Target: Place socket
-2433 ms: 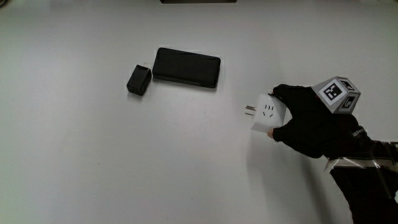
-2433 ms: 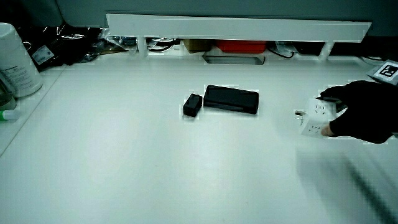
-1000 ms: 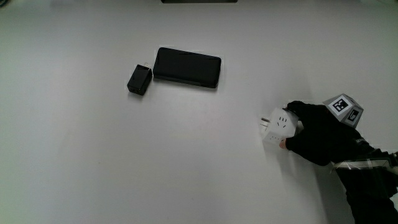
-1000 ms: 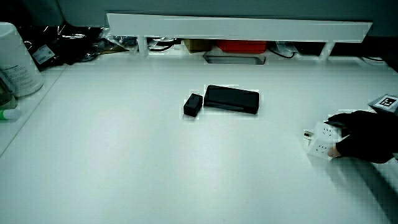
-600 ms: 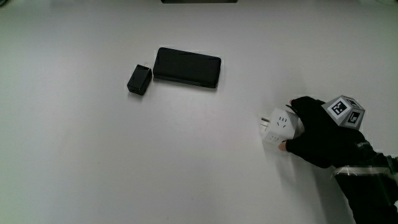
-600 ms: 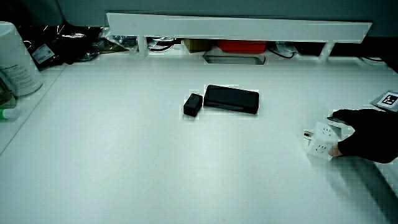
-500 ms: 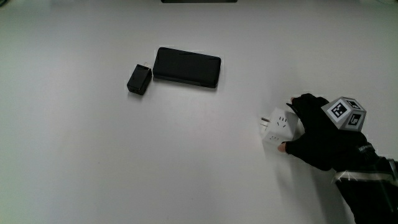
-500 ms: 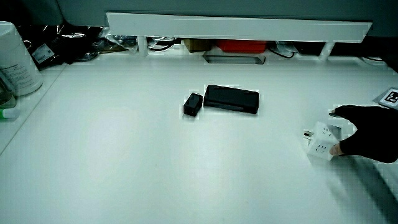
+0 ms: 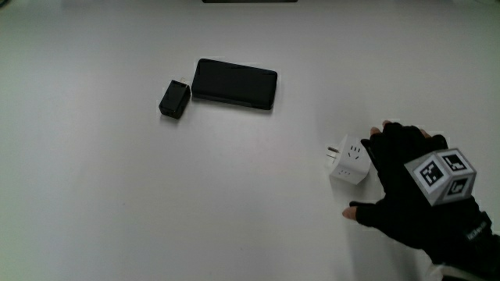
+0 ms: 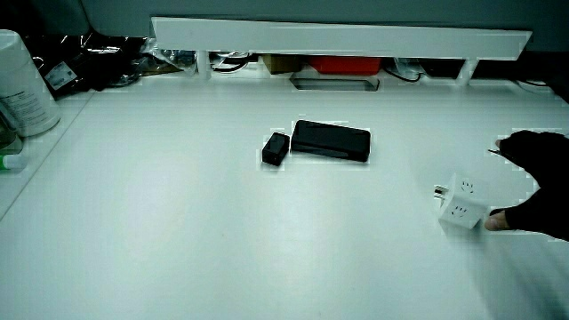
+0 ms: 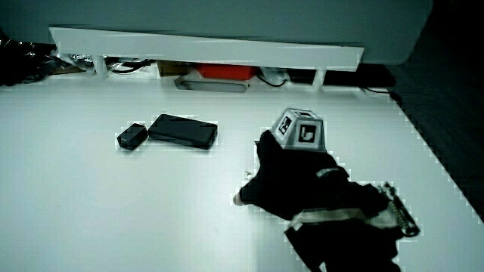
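The hand (image 9: 410, 187) has let go of the socket (image 9: 349, 161).
Fingers now spread, holding nothing; socket rests on the white table (image 9: 117, 203).

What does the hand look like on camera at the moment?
The hand wears a black glove. On its back sits a small white cube with black square patterns on its faces. In a side view, a pale band crosses the dark sleeve at the wrist.

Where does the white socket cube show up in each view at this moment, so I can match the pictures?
Main view: socket cube rests on the table beside the hand's spread fingers.
Side view: socket cube beside the hand.
Side view: hidden by the hand.
Shared landmark: black phone, farther from the person.
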A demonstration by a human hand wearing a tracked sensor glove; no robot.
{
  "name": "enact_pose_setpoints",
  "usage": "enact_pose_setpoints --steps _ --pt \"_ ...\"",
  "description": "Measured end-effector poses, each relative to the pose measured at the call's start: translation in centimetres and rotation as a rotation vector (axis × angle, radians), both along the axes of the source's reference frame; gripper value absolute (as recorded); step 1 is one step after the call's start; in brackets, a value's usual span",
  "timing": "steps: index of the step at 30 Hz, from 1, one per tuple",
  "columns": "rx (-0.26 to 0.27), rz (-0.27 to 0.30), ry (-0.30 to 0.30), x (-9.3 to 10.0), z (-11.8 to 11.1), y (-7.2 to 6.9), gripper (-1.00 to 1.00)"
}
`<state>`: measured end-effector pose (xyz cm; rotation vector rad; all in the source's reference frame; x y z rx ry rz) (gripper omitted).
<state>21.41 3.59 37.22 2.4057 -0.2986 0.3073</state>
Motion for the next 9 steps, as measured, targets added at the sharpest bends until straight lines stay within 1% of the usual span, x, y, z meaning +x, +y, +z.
enact_pose_setpoints --steps 1,3,4,5,6,7,8,9 --pt "-0.007 -0.002 -0.015 -0.1 -0.3 0.2 -1.00" --pt "0.016 -0.010 -0.014 -0.6 -1.6 0.6 -1.00" --pt "0.013 -0.018 -0.018 -0.5 -1.3 0.9 -1.00" --pt "0.020 -0.021 -0.020 -0.8 -1.9 1.0 -1.00" --pt "0.030 -0.025 -0.012 -0.7 -1.7 1.1 -1.00" --pt "0.018 -0.026 -0.024 -0.9 -1.8 1.1 -1.00" --pt "0.027 -0.039 -0.002 -0.8 -1.4 1.2 -1.00" --pt "0.013 -0.027 -0.007 -0.9 -1.5 1.2 -1.00"
